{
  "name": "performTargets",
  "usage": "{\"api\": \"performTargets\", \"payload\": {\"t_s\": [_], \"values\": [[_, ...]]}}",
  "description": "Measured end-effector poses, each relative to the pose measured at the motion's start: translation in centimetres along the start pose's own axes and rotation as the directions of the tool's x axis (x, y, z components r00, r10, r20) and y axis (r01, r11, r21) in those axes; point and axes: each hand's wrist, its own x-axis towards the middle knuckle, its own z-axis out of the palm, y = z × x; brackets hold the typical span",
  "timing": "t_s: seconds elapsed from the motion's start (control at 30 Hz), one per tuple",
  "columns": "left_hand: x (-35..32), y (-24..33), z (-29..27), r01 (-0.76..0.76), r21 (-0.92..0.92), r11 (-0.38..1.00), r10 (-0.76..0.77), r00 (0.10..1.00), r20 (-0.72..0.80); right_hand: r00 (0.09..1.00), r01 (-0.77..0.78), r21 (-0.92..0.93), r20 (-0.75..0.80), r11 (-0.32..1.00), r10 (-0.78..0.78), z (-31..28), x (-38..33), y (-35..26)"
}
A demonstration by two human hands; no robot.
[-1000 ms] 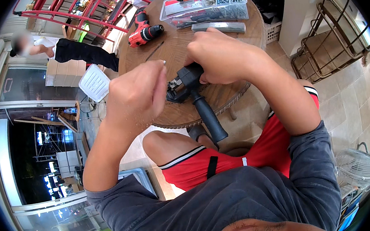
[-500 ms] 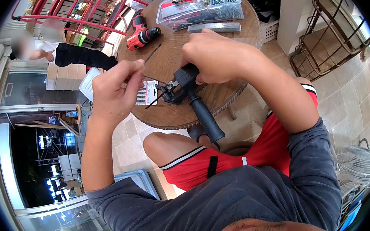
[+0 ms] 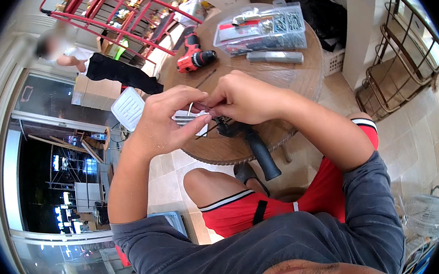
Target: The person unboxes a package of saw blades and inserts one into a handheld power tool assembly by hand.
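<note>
A black saw attachment with a thick side handle lies on the round wooden table, near its front edge. A thin dark blade pokes out leftward from its clamp end. Just above that end, the fingers of both hands meet. My left hand is closed in a pinch on a thin bent metal rod, a hex key. My right hand is also closed, its fingertips against the left hand's; what they grip is hidden. Partly behind my left hand lies a white card pack.
A red and black cordless drill rests at the table's far left, near another thin dark blade. Behind stand a clear organizer box of screws and a long clear case. A wire rack is right; another person stands far left.
My right hand has left the saw attachment's body and come to my left hand's fingertips. My left hand has moved right and nearer, above the clamp. The whole view has shifted somewhat.
</note>
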Motion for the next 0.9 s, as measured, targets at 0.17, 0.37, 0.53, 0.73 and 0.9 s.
{"api": "performTargets", "payload": {"t_s": [0.17, 0.37, 0.53, 0.73, 0.9], "values": [[-0.2, -0.7, -2.1, -0.112, 0.12, 0.986, 0.111, 0.994, 0.02, 0.998, -0.049, -0.066, 0.024, 0.997, 0.051, -0.6, 0.1, -0.8], [0.6, 1.9, -1.5, 0.402, 0.143, 0.904, -0.399, 0.915, -0.049, 0.995, -0.1, -0.048, -0.009, 0.994, 0.1, -0.2, 0.1, -0.2], [1.5, 1.6, -1.1, 0.337, -0.021, 0.941, -0.338, 0.94, -0.054, 0.988, -0.154, -0.018, -0.018, 0.988, 0.153, 0.3, 0.3, -0.1], [2.4, 1.6, -2.0, 0.134, 0.018, 0.991, -0.135, 0.984, 0.112, 0.999, -0.042, -0.08, -0.026, 0.996, 0.04, 0.3, -0.1, -0.2], [1.9, 2.6, -2.5, 0.107, 0.031, 0.994, -0.109, 0.992, 0.063, 0.997, -0.083, -0.109, -0.007, 0.991, 0.082, 0.0, -0.2, -1.0]]}}
